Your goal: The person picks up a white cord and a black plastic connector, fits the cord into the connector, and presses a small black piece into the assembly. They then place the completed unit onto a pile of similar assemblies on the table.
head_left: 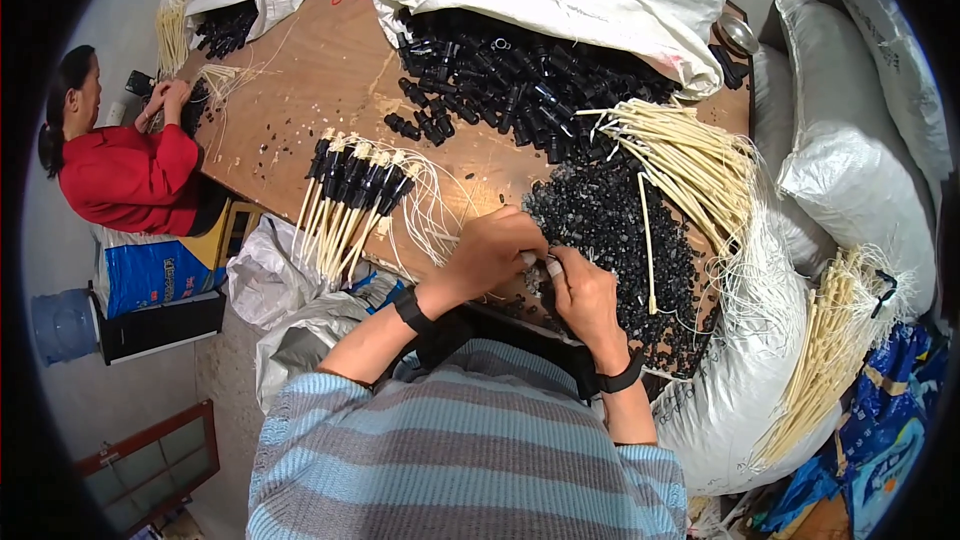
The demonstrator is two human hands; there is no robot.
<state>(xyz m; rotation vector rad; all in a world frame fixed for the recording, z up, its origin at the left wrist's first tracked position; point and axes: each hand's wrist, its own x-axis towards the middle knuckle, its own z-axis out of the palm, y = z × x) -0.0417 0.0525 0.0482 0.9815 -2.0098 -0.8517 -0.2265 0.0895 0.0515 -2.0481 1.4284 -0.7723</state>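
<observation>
So both hands, the left hand (492,245) and right hand (585,295), sit nearly together at centre frame, fingers curled in, any grip too hidden to tell, with small black pieces (600,215) heaped just right, presumably for quick reach.

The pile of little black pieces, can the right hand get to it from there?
Probably yes: the right hand is at the near edge of the pile, and nothing seems to block it. The left hand is close by, but to the left.
</observation>
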